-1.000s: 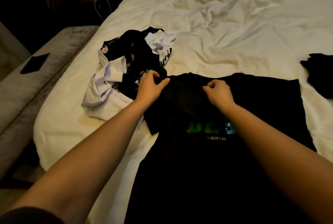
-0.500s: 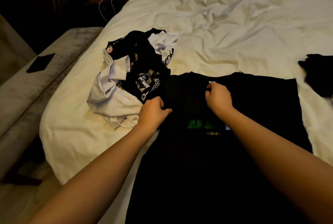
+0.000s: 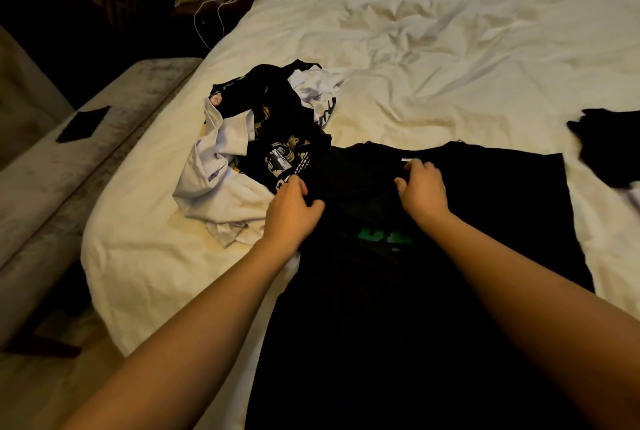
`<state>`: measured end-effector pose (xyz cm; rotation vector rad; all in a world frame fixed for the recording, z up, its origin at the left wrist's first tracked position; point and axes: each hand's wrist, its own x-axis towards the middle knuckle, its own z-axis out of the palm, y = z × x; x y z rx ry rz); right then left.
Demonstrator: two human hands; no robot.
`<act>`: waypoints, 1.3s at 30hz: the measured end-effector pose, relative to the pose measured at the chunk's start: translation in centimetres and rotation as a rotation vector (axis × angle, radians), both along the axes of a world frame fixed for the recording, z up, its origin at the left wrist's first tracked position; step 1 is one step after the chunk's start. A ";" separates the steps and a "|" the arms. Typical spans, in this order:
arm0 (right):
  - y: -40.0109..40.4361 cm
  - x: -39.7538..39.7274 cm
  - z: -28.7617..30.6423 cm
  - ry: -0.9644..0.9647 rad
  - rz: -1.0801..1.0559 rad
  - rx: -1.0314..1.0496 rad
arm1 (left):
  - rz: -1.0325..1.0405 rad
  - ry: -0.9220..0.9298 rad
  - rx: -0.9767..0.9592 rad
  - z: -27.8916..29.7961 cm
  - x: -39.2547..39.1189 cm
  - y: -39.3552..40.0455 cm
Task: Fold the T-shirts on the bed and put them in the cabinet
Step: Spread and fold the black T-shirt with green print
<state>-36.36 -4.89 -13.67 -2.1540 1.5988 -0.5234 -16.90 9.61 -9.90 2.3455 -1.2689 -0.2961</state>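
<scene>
Black T-shirt with green lettering lies spread flat on the bed before me. My left hand pinches its fabric at the left shoulder; my right hand grips the cloth near the collar. Just left sits a crumpled pile of black and white T-shirts.

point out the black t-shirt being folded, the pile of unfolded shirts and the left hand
black t-shirt (image 3: 512,208), head view, its right shoulder area
pile of unfolded shirts (image 3: 221,184), head view, white fabric at its left
left hand (image 3: 292,211), head view, its back
</scene>
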 end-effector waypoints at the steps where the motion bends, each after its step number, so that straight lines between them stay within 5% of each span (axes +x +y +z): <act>1: 0.3 0.0 0.1 0.011 0.012 -0.070 | -0.025 -0.048 0.024 0.1 -0.6 0.0; 4: 1.0 0.1 0.5 -0.044 0.234 -0.149 | -0.090 -0.123 0.113 -0.3 -0.6 -0.2; 7: 1.4 0.1 0.1 0.132 0.465 -0.006 | -0.039 0.012 0.055 -0.6 0.6 -0.2; 11: 1.2 -0.5 -0.6 0.189 0.445 0.041 | 0.017 0.091 0.043 -0.3 1.5 0.2; 14: 1.2 -0.2 -0.3 0.233 0.439 0.058 | -0.015 -0.023 0.072 0.3 1.0 0.2; 18: 1.6 1.6 0.6 0.108 0.369 -0.120 | -0.239 -0.322 -0.241 0.8 -1.2 -2.0; 21: 1.9 3.0 0.0 0.179 0.357 -0.130 | -0.504 -0.560 0.000 -0.6 -1.9 -5.0; 26: 2.5 2.1 -3.8 0.435 0.335 0.068 | -0.354 -0.499 0.452 -3.9 1.8 -6.7; 33: 1.7 1.7 -4.0 0.457 0.360 0.117 | -0.327 -0.431 0.453 -5.4 2.3 -6.8; 39: 2.7 -1.7 -3.1 0.281 0.415 0.142 | -0.422 -0.511 0.404 -3.0 -1.0 -4.9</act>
